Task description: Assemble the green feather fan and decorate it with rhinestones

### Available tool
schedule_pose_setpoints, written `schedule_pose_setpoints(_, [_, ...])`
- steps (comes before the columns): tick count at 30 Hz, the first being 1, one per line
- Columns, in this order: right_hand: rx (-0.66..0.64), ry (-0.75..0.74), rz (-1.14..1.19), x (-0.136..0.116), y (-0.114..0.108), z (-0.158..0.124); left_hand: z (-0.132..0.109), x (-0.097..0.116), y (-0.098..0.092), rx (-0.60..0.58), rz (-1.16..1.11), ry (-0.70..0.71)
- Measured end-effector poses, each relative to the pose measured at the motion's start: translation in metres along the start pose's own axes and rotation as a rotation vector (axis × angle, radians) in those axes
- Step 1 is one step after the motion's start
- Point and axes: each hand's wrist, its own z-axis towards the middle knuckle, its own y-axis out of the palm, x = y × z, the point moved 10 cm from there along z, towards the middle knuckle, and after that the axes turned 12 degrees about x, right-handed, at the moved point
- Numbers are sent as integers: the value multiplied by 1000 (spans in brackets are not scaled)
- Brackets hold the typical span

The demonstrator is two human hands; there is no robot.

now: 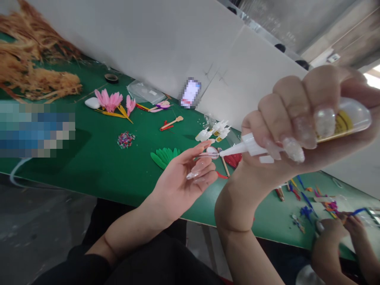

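Note:
My right hand (299, 126) is closed around a clear glue bottle (347, 120) with a yellow label. Its white nozzle (237, 149) points left. The nozzle tip touches a small pale oval piece (211, 152) pinched at the fingertips of my left hand (185, 178). Both hands hover above the front edge of a green table (97, 158). Green feathers (164, 156) and red feathers (233, 160) lie on the table just behind my left hand.
Pink feathers (111, 101), a pile of coloured beads (126, 139), white glue nozzles (213, 130), a wooden spoon-shaped stick (173, 122) and orange plumes (35, 75) lie on the table. A white board (148, 43) stands behind. Another person's hands (341, 229) work with coloured bits at the right.

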Motion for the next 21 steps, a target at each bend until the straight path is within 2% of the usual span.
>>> schedule_pose_setpoints(1, [-13, -12, 0, 0, 1, 0, 0, 0, 0, -2, 1, 1])
schedule_pose_setpoints(5, [77, -23, -47, 1, -6, 0, 0, 0, 1, 6, 7, 6])
schedule_pose_setpoints(13, [25, -14, -75, -4, 1, -1, -1, 2, -1, -12, 3, 11])
schedule_pose_setpoints(18, [224, -67, -254, -8, -20, -5, 1, 4, -5, 18, 1, 25])
schedule_pose_setpoints(21, [314, -131, -226, -15, -37, -13, 1, 5, -6, 22, 3, 31])
